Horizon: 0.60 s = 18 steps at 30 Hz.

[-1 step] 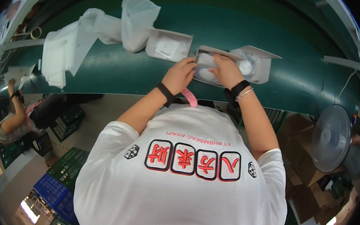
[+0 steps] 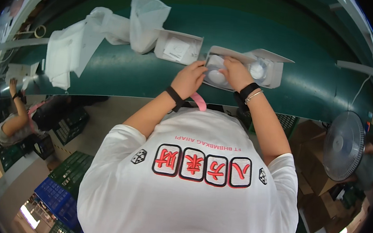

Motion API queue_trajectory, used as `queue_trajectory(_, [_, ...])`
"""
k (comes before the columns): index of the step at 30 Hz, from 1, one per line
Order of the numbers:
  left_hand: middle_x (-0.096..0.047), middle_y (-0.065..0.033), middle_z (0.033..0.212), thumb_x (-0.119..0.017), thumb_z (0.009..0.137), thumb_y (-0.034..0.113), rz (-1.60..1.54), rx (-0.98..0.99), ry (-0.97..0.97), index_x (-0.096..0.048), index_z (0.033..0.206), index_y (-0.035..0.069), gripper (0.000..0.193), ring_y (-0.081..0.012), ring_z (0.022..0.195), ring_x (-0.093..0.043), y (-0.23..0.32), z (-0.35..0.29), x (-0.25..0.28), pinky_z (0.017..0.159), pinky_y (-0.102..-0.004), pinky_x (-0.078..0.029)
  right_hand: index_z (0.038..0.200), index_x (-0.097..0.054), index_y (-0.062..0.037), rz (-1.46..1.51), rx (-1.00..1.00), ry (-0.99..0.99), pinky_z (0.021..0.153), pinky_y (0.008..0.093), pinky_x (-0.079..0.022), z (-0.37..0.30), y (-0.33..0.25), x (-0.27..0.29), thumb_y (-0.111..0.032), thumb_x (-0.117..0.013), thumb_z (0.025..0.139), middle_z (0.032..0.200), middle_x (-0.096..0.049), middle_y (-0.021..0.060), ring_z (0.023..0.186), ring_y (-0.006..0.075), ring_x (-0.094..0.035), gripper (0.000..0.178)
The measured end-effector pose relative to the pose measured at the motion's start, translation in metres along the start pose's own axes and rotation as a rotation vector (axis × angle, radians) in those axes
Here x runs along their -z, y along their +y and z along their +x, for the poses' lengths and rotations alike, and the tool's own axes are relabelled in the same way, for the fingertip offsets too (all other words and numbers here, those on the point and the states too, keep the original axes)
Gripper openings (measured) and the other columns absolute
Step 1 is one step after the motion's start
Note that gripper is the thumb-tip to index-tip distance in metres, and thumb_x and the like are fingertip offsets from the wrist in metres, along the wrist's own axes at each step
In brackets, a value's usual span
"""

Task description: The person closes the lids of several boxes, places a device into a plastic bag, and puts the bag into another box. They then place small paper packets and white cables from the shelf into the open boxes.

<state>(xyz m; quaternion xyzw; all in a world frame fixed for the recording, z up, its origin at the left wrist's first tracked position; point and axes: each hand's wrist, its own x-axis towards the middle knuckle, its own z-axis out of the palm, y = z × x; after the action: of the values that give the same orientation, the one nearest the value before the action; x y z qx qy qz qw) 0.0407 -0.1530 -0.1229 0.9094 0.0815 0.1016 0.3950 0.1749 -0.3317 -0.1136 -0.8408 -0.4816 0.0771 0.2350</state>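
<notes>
An open white box (image 2: pixel 210 62) stands on the green work surface in front of me. Inside lies a round white piece (image 2: pixel 217 77) among clear wrapping; its kind I cannot make out. My left hand (image 2: pixel 189 78) holds the box's left end between curled fingers and thumb. From the right, my right hand (image 2: pixel 238 74) grips the other end, thumb and forefinger reaching in over the side beside the round piece. That hand hides part of the box. Close on the right is a second open white box (image 2: pixel 277 75) with a clear-wrapped round white piece (image 2: pixel 258 71).
Left of my hands, a third open white box (image 2: pixel 159 49) holds a folded white paper (image 2: pixel 176 49). Translucent plastic bags (image 2: pixel 146 24) and white wrapping sheets (image 2: pixel 61 57) lie farther left. A fan (image 2: pixel 344 146) stands at right; another person's hand (image 2: pixel 13 85) shows at far left.
The picture has shifted slightly, with the boxes and bags a little farther right in it. Both hands remain at the middle box.
</notes>
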Motion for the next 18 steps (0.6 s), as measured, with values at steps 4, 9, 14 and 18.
queue_trajectory(4, [-0.059, -0.0134, 0.131, -0.065, 0.087, 0.006, -0.008, -0.056, -0.022, -0.067, 0.107, 0.004, 0.021, -0.0341, 0.102, -0.065, -0.002, -0.001, -0.012, 0.087, -0.0406, -0.054, 0.121, -0.058, -0.004, -0.284, -0.031, 0.05, 0.087, 0.0447, -0.05, 0.002, 0.005, -0.02, -0.017, -0.077, 0.076, 0.117, -0.057, 0.0153, 0.108, 0.034, -0.056, 0.05])
queue_trajectory(9, [-0.058, -0.013, 0.13, -0.07, 0.085, 0.008, -0.07, -0.06, -0.104, -0.063, 0.116, 0.005, 0.032, -0.0312, 0.102, -0.065, -0.004, -0.005, -0.014, 0.087, -0.0394, -0.053, 0.115, -0.059, -0.0035, -0.301, -0.152, -0.044, 0.087, 0.0437, -0.051, -0.025, 0.003, -0.031, -0.02, -0.075, 0.079, 0.122, -0.054, 0.0139, 0.112, 0.0331, -0.054, 0.043])
queue_trajectory(14, [-0.058, -0.0137, 0.115, -0.079, 0.078, 0.011, 0.081, -0.141, 0.399, -0.056, 0.122, 0.003, 0.05, -0.0338, 0.103, -0.058, -0.024, -0.014, 0.024, 0.092, -0.0411, -0.048, 0.11, -0.061, -0.0038, -0.362, -0.143, -0.081, 0.089, 0.0417, -0.051, -0.037, 0.018, -0.04, -0.022, -0.073, 0.081, 0.124, -0.055, 0.0148, 0.112, 0.0329, -0.057, 0.036])
queue_trajectory(18, [-0.055, -0.0165, 0.111, -0.083, 0.071, 0.015, 0.15, 0.033, 0.778, -0.053, 0.123, 0.001, 0.062, -0.038, 0.106, -0.053, -0.064, 0.009, 0.048, 0.098, -0.0448, -0.042, 0.109, -0.061, -0.0027, -0.219, -0.226, -0.215, 0.087, 0.0433, -0.052, -0.033, 0.023, -0.009, -0.022, -0.073, 0.082, 0.125, -0.057, 0.0164, 0.11, 0.0341, -0.059, 0.035])
